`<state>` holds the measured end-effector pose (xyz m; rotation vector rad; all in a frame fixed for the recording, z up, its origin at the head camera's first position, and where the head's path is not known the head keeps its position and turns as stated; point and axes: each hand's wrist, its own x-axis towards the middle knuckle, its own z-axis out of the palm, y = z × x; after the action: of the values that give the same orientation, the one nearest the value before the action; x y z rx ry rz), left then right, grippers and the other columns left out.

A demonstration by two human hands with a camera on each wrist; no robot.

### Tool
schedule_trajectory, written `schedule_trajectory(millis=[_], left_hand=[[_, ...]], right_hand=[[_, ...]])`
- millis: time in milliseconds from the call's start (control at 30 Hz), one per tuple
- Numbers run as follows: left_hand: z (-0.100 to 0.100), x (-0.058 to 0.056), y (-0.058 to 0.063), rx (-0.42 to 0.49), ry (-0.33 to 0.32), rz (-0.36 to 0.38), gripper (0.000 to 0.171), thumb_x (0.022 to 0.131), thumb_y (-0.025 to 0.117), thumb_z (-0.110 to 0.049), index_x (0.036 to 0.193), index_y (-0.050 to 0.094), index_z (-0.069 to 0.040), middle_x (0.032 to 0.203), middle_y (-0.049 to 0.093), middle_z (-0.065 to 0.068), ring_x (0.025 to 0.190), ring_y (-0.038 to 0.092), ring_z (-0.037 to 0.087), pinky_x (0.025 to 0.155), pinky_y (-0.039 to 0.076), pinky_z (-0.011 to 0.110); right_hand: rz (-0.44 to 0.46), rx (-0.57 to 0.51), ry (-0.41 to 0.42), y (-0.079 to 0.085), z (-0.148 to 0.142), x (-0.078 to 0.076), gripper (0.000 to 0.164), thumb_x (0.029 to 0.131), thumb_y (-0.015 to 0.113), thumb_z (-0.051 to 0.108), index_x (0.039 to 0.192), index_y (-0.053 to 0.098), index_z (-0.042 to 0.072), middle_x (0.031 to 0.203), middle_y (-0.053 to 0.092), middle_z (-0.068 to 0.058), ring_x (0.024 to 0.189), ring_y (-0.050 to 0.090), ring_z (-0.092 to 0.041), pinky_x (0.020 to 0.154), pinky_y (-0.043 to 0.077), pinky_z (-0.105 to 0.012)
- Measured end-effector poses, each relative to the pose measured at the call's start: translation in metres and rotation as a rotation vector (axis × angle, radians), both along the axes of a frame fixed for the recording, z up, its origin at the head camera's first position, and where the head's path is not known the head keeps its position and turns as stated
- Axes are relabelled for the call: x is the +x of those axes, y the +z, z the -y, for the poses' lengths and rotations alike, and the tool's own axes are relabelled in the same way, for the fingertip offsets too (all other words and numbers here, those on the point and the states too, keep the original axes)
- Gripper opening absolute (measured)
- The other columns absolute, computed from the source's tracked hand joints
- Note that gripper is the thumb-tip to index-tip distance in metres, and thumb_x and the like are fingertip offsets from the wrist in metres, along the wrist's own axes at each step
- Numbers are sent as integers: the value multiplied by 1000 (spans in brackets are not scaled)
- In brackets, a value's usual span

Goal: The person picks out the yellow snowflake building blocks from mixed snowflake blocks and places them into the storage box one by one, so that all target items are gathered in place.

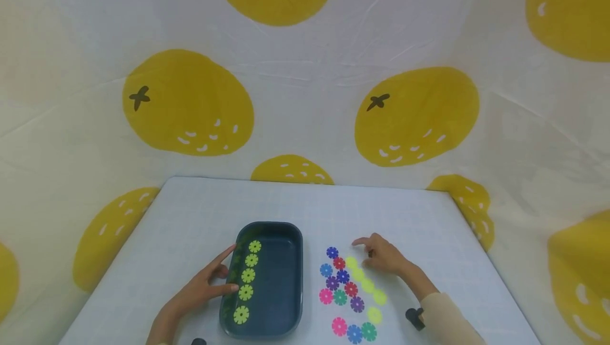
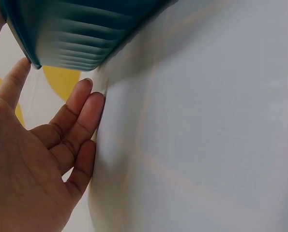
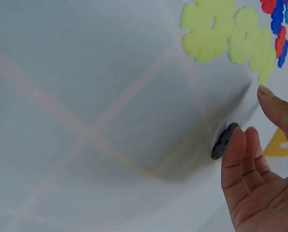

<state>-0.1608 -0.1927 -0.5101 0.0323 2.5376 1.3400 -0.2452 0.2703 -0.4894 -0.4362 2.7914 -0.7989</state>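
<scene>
My left hand [image 1: 197,288] rests at the left side of a dark teal tray [image 1: 296,281], index fingertip and thumb on its rim. Its other fingers bend loosely below the rim, as the left wrist view shows. Inside the tray, yellow-green flower-shaped discs [image 1: 248,275] form a column along the left. My right hand [image 1: 385,255] hovers low over the table with the index finger extended. In the right wrist view, a dark flower-shaped disc [image 3: 223,142] touches its bent fingertips; the thumb stays apart from it. Near the thumb lie more yellow-green discs [image 1: 367,284].
Several pink, red, blue, purple and green flower-shaped discs [image 1: 340,297] lie between the tray and my right hand. A white cloth [image 1: 209,207] covers the table. Behind it hangs a fruit-print curtain [image 1: 300,96]. A black device [image 1: 414,318] sits at my right wrist.
</scene>
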Motion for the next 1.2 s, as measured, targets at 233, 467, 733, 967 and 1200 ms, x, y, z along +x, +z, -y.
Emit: schedule_trajectory(millis=[233, 467, 733, 967, 1200], left_hand=[[-1, 1, 2, 18, -10, -4, 93, 80, 82, -36, 156, 27, -35, 108, 56, 5, 101, 48, 19, 87, 41, 41], [1, 0, -3, 45, -23, -7, 92, 83, 80, -35, 157, 25, -36, 113, 56, 5, 102, 49, 17, 87, 41, 40], [2, 1, -1, 30, -50, -35, 92, 84, 79, -36, 158, 24, -32, 108, 56, 5, 98, 49, 12, 84, 41, 37], [2, 1, -3, 18, -45, -45, 94, 83, 79, -37, 158, 24, -31, 105, 56, 3, 96, 49, 10, 83, 41, 35], [1, 1, -1, 25, -29, -25, 93, 82, 80, -36, 158, 25, -31, 104, 57, 4, 96, 49, 13, 84, 41, 38]], right_hand=[[2, -18, 171, 0, -4, -7, 39, 85, 72, 3, 121, 70, 19, 97, 51, -4, 88, 47, -17, 75, 44, -26], [40, 12, 200, 3, 9, -10, 39, 83, 72, 0, 116, 73, 20, 102, 53, -5, 92, 51, -19, 80, 49, -39], [59, 34, 185, 1, 12, -10, 38, 82, 73, -1, 112, 73, 22, 106, 54, -4, 100, 55, -23, 87, 53, -47], [37, 55, 188, 0, 13, -11, 35, 81, 75, 2, 108, 71, 25, 105, 55, -1, 99, 56, -21, 88, 54, -45], [30, 62, 162, -1, 14, -10, 38, 80, 75, 2, 111, 65, 21, 106, 57, -1, 100, 58, -21, 91, 53, -47]])
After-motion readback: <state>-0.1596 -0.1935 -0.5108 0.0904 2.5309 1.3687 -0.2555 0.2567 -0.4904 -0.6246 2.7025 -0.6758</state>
